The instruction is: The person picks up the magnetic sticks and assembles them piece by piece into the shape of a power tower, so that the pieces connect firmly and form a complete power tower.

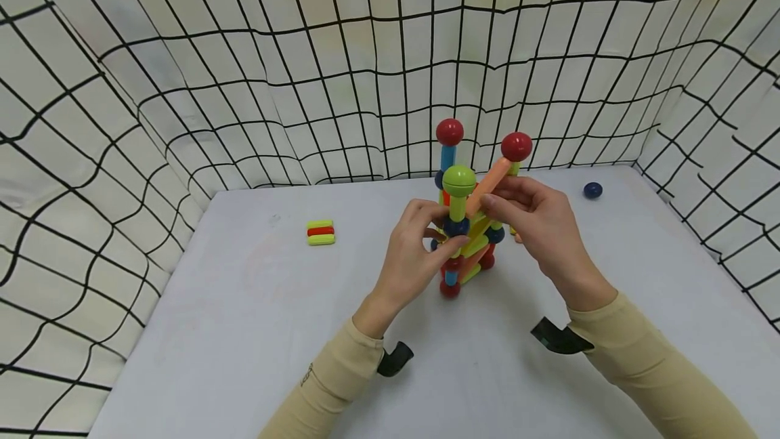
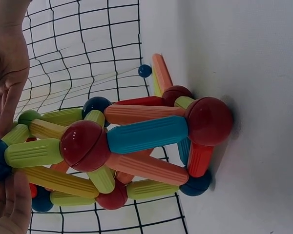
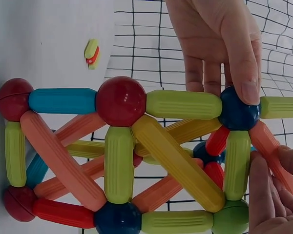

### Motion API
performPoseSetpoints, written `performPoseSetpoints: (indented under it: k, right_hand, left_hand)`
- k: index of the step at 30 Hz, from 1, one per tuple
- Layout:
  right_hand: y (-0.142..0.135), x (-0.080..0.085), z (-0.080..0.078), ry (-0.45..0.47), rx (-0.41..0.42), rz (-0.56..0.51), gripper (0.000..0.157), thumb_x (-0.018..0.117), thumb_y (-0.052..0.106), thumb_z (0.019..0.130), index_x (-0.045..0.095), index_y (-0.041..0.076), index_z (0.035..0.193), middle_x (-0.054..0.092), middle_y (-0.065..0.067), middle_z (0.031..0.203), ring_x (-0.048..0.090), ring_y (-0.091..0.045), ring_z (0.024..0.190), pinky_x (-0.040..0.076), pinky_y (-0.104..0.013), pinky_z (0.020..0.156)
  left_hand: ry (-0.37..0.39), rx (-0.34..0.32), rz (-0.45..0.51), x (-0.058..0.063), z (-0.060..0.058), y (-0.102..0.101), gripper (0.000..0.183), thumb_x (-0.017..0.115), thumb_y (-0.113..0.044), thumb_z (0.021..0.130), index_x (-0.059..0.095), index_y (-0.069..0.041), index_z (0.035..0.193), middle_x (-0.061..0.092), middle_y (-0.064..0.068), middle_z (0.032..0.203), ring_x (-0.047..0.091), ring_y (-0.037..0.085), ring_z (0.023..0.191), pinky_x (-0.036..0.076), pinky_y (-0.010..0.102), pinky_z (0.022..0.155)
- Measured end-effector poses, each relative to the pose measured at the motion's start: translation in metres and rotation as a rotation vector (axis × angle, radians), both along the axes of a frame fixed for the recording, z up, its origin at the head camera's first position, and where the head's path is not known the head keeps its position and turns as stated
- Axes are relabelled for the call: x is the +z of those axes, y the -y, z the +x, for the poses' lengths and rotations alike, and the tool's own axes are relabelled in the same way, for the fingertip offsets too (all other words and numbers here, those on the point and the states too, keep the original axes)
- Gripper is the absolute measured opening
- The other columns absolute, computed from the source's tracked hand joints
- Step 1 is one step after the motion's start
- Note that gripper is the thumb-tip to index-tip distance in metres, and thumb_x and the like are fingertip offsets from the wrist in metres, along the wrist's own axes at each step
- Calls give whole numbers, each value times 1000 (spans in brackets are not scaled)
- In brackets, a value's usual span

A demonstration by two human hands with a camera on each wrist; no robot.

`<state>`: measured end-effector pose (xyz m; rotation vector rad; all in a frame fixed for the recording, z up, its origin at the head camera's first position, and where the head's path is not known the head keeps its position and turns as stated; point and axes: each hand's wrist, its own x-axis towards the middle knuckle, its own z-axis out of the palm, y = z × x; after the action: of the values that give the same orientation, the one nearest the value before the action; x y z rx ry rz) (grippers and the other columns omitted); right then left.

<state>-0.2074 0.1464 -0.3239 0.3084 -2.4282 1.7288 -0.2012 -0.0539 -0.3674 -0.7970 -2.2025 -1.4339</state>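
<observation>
A tower of magnetic sticks and balls stands on the table, in several tiers of red, blue, green, yellow and orange pieces. Thumb and fingers of my left hand grip a dark blue ball high on its near side. Above that ball rises a green stick topped by a green ball. My right hand pinches an orange stick, which slants up toward a red ball. In the right wrist view, its lower end meets the dark blue ball. Whether its upper end touches the red ball cannot be told.
Two green sticks and a red stick lie side by side on the white table, left of the tower. A loose dark blue ball sits at the back right. Black netting over white walls surrounds the table's back and sides.
</observation>
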Motion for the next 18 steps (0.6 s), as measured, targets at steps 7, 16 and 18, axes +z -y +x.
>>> performPoseSetpoints:
  k: [7, 16, 18]
  right_hand:
    - [-9, -2, 3, 30, -12, -7, 49, 67, 42, 92, 62, 11, 129, 69, -4, 112, 68, -16, 98, 56, -27, 77]
    - [-32, -20, -2, 92, -32, -47, 44, 63, 36, 95, 53, 1, 122, 59, -16, 109, 69, -17, 91, 56, -23, 77]
    - [-34, -26, -5, 112, -26, -29, 47, 63, 36, 95, 49, 2, 124, 56, -15, 112, 69, -17, 93, 56, -23, 77]
  left_hand:
    - [17, -49, -1, -1, -4, 5, 42, 76, -13, 86, 56, -2, 120, 53, 7, 111, 56, 16, 99, 56, 33, 78]
    - [159, -1, 97, 2, -36, 17, 31, 46, -15, 103, 49, -2, 131, 55, 9, 126, 51, 17, 116, 47, 36, 96]
    - [235, -31, 97, 3, -44, 17, 39, 43, -20, 104, 44, -5, 140, 50, 7, 138, 45, 15, 127, 42, 36, 103]
